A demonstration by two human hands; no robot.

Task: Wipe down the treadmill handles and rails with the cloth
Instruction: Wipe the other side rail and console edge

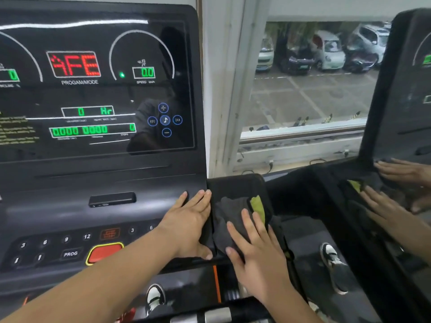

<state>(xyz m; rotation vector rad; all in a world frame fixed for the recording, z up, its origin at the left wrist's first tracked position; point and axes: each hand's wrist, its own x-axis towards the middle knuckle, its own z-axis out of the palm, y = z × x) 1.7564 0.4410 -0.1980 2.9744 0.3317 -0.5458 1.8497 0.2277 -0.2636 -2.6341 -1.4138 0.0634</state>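
Beside a window (303, 78), the console (93, 178) is braced by the flat left hand (189, 227) so the cloth (227, 215) can be pressed into the side tray (235, 183) by the right hand (256, 250), fingers straight.

On the glossy black treadmill console panel (98, 94), "PROGAM/MODE", "SPEED km/h", "0.0" and "Hr" are displayed; "PROG", 3, 6, 9, 12 are printed on its dark grey keypad (56, 247).

Two hands, the left hand (189, 220) and the right hand (256, 248). One dark cloth (227, 220). One treadmill console (98, 173) with one red button (105, 252) and five round blue keys (165, 120). Two shoes (155, 297) below. One window (303, 89).
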